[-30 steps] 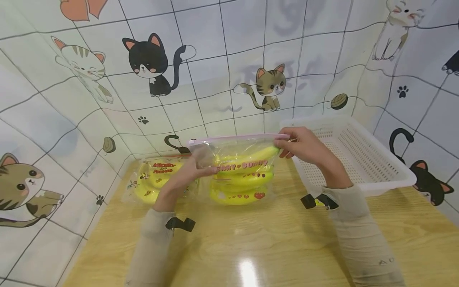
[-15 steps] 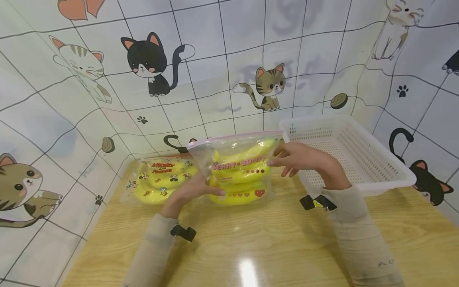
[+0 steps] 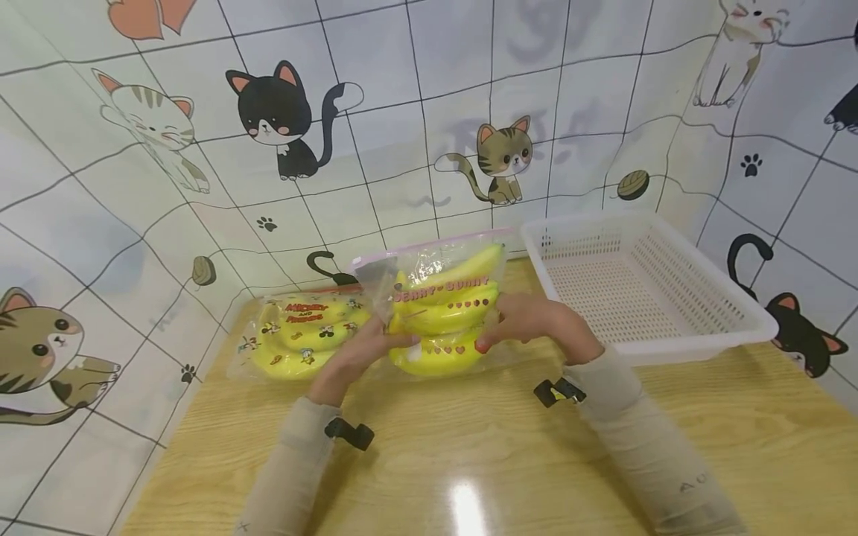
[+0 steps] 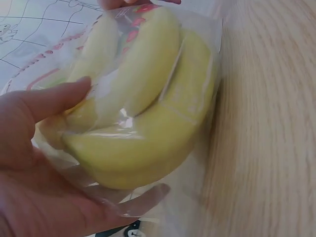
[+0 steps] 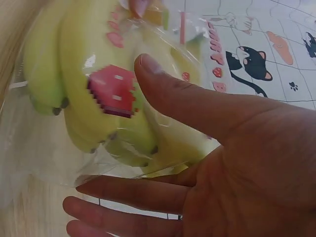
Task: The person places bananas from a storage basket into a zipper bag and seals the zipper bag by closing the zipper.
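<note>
A clear zip bag [image 3: 445, 305] with a lilac top edge and "Jenny Bunny" print stands tilted on the table, with several yellow bananas [image 4: 143, 133] inside. My left hand [image 3: 358, 351] holds its left side, thumb on the front and fingers behind. On the right side my right hand [image 3: 536, 320] holds the bag, its thumb on the front near a red printed strawberry house and its fingers behind, as the right wrist view shows. Part of the fingers is hidden by the bag. Left of it lies a second clear bag [image 3: 304, 331] of bananas with "Mickey and Friends" print.
A white perforated plastic basket [image 3: 677, 350] stands at the right back of the wooden table [image 3: 429, 461]. Cloth with cat drawings [image 3: 402, 97] hangs behind and at both sides.
My right hand has come down from the bag's top right corner to its lower right side. My left hand has slid lower along the left side. The top edge now leans further back.
</note>
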{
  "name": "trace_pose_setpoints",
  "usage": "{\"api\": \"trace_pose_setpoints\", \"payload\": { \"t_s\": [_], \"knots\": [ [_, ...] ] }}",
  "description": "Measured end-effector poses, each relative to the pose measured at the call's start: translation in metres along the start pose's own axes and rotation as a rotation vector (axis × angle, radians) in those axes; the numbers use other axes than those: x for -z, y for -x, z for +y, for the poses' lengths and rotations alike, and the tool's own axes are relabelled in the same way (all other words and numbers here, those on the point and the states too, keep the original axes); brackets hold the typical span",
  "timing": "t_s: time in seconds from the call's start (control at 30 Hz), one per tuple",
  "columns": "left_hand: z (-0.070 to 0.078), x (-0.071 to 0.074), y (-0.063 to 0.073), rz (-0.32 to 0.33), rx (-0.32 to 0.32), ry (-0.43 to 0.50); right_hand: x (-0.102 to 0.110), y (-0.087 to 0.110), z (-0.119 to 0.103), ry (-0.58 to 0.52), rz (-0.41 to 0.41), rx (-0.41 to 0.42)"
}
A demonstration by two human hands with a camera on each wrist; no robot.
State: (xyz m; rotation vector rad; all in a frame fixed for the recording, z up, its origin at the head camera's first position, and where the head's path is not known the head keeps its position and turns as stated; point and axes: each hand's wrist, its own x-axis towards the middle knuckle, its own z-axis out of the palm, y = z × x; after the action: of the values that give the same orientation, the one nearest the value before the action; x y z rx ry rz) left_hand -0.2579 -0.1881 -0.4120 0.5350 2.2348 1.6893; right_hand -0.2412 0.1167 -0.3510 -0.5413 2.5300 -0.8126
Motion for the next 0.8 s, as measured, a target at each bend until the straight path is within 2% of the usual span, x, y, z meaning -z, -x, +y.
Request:
{"api": "trace_pose_setpoints", "payload": {
  "t_s": [0.07, 0.17, 0.27, 0.37, 0.53, 0.63, 0.8],
  "knots": [
    [-0.002, -0.002, -0.001, 0.024, 0.026, 0.029, -0.002, -0.001, 0.002, 0.002, -0.004, -0.024],
    [-0.005, -0.006, -0.003, 0.067, 0.096, 0.078, -0.005, -0.002, 0.005, -0.012, -0.017, -0.053],
    [-0.007, -0.009, -0.004, 0.097, 0.141, 0.108, -0.006, -0.005, 0.009, -0.041, -0.019, -0.040],
    [-0.006, -0.011, -0.006, 0.092, 0.129, 0.130, -0.007, -0.007, 0.011, -0.064, -0.014, 0.020],
    [-0.004, -0.011, -0.007, 0.079, 0.114, 0.116, -0.006, -0.013, 0.012, -0.036, -0.015, 0.096],
    [-0.007, -0.010, -0.007, 0.090, 0.133, 0.095, -0.007, -0.016, 0.013, -0.043, -0.029, 0.123],
    [-0.013, -0.011, -0.008, 0.110, 0.191, 0.087, -0.011, -0.018, 0.016, -0.069, -0.050, 0.109]
  ]
}}
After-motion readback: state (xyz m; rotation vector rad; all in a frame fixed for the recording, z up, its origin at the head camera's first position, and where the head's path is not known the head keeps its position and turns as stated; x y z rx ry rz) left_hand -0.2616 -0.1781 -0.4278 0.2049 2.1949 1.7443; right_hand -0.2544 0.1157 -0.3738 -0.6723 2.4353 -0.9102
